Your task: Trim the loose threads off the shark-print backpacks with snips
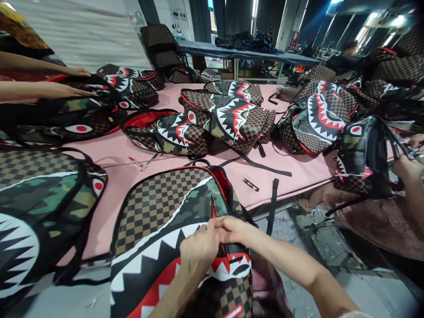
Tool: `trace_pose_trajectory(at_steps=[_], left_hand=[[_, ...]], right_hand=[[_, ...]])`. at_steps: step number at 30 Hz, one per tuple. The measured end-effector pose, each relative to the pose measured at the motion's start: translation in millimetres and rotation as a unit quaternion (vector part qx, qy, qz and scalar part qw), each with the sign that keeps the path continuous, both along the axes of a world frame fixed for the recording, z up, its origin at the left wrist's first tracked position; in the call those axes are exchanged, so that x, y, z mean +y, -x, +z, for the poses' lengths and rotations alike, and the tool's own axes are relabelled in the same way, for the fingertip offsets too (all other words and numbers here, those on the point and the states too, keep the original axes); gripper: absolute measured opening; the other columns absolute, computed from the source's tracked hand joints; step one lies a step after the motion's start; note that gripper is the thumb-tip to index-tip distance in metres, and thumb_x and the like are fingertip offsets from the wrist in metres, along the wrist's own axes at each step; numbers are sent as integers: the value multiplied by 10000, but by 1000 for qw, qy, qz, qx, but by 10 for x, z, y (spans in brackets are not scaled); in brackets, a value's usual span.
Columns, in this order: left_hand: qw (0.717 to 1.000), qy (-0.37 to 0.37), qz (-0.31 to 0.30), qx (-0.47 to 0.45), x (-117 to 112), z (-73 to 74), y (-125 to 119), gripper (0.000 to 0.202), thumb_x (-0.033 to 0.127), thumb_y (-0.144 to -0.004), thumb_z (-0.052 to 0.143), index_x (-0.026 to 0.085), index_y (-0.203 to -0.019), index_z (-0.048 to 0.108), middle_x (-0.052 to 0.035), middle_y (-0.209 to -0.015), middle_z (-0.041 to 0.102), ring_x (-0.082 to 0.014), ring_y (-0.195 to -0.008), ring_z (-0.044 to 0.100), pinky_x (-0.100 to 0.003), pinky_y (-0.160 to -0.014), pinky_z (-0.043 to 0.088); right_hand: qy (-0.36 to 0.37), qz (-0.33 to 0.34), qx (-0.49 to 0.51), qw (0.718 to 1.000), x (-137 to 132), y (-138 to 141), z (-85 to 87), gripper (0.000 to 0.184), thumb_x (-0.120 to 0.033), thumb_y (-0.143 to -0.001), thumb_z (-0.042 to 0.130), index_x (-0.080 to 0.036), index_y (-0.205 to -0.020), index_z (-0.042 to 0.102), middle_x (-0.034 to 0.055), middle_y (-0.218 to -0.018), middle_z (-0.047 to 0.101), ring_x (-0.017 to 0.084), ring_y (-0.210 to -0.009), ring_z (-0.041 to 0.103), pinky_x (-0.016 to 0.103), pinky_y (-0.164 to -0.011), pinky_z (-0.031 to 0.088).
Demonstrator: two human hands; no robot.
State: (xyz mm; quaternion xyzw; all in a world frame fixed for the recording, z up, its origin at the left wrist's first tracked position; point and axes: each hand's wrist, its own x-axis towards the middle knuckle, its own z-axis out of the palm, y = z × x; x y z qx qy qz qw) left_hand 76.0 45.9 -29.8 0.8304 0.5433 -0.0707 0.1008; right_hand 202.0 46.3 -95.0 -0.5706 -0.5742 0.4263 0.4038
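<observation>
A large backpack (159, 194) with brown check, camouflage and a shark-mouth print lies before me, hanging over the near table edge. A slit in its front, probably a pocket zipper, shows red lining. My left hand (199, 246) is closed on the backpack's front beside this slit, knuckles up. Touching it, my right hand (230, 229) pinches at the same spot from the right. The fingertips are partly hidden, so exactly which bit they grip cannot be seen. Small black thread snips (251, 184) lie on the pink table (232, 172), right of the backpack.
Similar backpacks lie at left (36, 176), centre (232, 117) and right (323, 115). Another person's arms (43, 88) reach over a bag at upper left. A co-worker's hands (409, 163) handle a backpack at right. Black straps (265, 164) trail over the table.
</observation>
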Motion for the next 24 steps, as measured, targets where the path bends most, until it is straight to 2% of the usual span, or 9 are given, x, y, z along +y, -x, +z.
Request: trace_pose_trajectory(at_steps=[2,4,7,9,11,13,15,21,24], left_hand=[[1000,1,-10,-5,46,-54,3,355,274,-865,349,159,-1060,622,-169,-824,660,-283,-689,639,-313,-544,378],[1000,17,-3,-17,124,-108,-31,389,252,-875,323,141,-1122,602,-199,-784,655,-321,-719,639,-357,-593,405],[993,65,59,-79,317,-151,-127,449,107,-835,304,75,-1228,518,-222,-754,650,-357,-799,634,-442,-698,414],[981,106,97,-134,478,-155,-187,433,64,-791,346,54,-1177,542,-210,-749,648,-342,-805,634,-447,-724,414],[965,154,118,-179,634,-149,-223,302,105,-767,425,87,-1000,617,-145,-673,637,-280,-685,635,-384,-666,435],[940,217,135,-227,761,-138,-228,160,174,-765,465,126,-770,618,-63,-550,584,-185,-488,568,-294,-542,422],[910,268,154,-277,847,-130,-207,214,247,-787,450,149,-622,544,-6,-470,506,-108,-367,449,-230,-437,365],[783,340,258,-453,908,-280,-172,332,466,-692,570,177,-574,456,76,-408,361,-55,-302,321,-178,-325,204],[746,339,289,-495,919,-428,-227,371,436,-610,652,185,-496,404,89,-350,315,-51,-275,308,-175,-318,136]], right_hand=[[47,28,36,998,5,-155,-28,275,-286,-942,398,-112,-1016,598,73,-904,662,140,-773,646,289,-680,518],[86,14,35,996,-20,-331,-48,304,-250,-943,348,-102,-1010,605,85,-867,683,129,-739,659,248,-648,502],[86,-58,-92,990,-34,-615,-73,288,-228,-918,365,-126,-999,622,56,-842,691,116,-700,647,227,-628,481],[69,-95,-173,978,11,-826,-89,285,-209,-908,370,-146,-997,633,48,-872,684,128,-755,636,247,-687,476],[61,-132,-218,965,97,-1045,-111,274,-188,-893,395,-156,-1044,621,74,-1011,651,167,-930,594,296,-818,443],[61,-169,-265,947,208,-1241,-146,280,-178,-876,433,-160,-1106,593,104,-1156,579,216,-1091,494,350,-925,373],[72,-193,-301,931,321,-1377,-199,305,-176,-856,476,-157,-1148,563,129,-1230,519,249,-1147,425,384,-956,336],[121,-216,-331,911,547,-1443,-371,302,-188,-809,560,-162,-1109,562,152,-1166,523,263,-1114,434,376,-903,366],[140,-220,-306,916,582,-1461,-326,205,-136,-829,487,-143,-1003,593,162,-1083,565,250,-1055,502,344,-852,389]])
